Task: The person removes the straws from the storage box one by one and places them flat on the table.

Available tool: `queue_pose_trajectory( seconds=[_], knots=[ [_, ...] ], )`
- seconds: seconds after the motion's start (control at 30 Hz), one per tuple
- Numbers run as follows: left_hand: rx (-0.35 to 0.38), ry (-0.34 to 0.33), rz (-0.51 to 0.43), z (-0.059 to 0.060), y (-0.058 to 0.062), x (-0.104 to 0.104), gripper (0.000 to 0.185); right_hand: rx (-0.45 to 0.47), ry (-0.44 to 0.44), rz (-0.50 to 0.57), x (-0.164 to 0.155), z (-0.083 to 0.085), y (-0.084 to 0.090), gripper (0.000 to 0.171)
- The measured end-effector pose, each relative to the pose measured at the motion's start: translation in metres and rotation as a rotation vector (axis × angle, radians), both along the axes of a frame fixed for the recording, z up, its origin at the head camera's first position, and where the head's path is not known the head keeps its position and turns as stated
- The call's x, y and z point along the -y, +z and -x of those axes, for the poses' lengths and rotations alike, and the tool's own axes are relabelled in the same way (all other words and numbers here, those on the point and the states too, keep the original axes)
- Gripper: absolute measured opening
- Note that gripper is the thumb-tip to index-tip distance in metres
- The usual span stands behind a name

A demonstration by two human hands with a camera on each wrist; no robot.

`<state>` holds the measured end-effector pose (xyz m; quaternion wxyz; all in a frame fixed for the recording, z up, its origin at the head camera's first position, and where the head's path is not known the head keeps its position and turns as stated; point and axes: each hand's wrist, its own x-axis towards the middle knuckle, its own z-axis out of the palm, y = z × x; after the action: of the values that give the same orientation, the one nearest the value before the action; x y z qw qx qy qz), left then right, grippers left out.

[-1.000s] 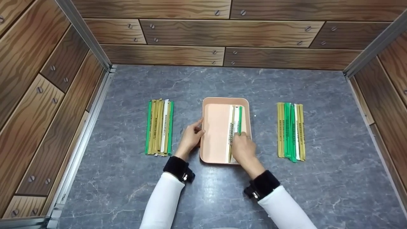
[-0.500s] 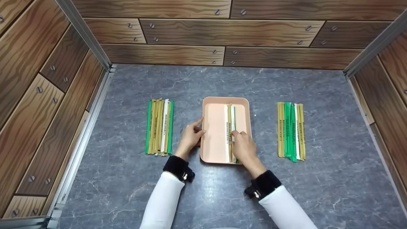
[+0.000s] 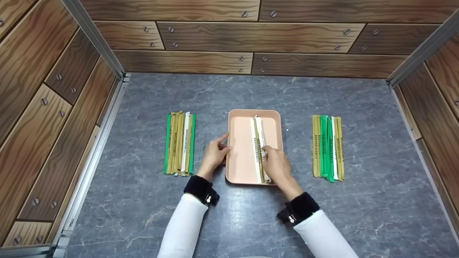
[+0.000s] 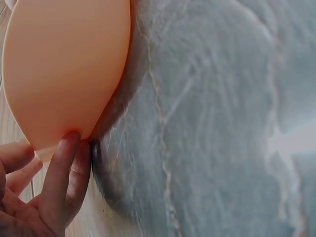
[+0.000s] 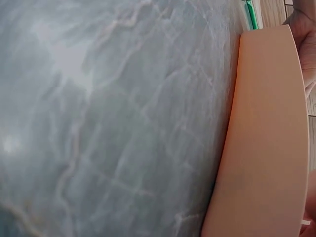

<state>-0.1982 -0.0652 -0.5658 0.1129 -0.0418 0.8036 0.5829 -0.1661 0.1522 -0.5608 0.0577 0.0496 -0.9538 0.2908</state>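
Note:
In the head view a shallow pink tray (image 3: 242, 157) lies mid-table. My left hand (image 3: 216, 153) holds its left side, thumb at the rim; in the left wrist view fingers (image 4: 61, 170) touch the outer wall. Inside the tray, toward the right, lie a few long, thin wrapped straws (image 3: 259, 134), white and gold, slightly tilted. My right hand (image 3: 277, 165) reaches over the tray's right side and grips these straws with curled fingers; it covers their lower right part. In the right wrist view only a sliver of the right hand (image 5: 311, 205) shows, behind the tray wall.
A row of green, gold and white wrapped straws (image 3: 179, 143) lies left of the tray. Another such row (image 3: 327, 147) lies to its right. Wood-patterned panels (image 3: 215, 37) wall in the grey marbled table (image 3: 229, 222) at the back and both sides.
My right hand shifts the straws in the tray leftward, and they now tilt. The green straw seen earlier at their right is hidden. My left hand stays at the tray's side.

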Motion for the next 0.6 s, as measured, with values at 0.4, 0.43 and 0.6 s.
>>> queue_pose_trajectory(
  seconds=[0.4, 0.43, 0.6],
  knots=[
    [-0.023, 0.01, 0.007, 0.001, -0.001, 0.0, 0.055, 0.029, -0.075, 0.02, -0.009, -0.002, 0.016, 0.029],
    [-0.024, 0.01, 0.007, 0.001, -0.001, 0.0, 0.055, 0.026, -0.072, 0.027, -0.011, -0.001, 0.016, 0.031],
    [-0.007, 0.009, -0.021, 0.0, -0.001, 0.0, 0.055, 0.004, -0.052, 0.065, -0.015, -0.001, 0.016, 0.042]
  ],
)
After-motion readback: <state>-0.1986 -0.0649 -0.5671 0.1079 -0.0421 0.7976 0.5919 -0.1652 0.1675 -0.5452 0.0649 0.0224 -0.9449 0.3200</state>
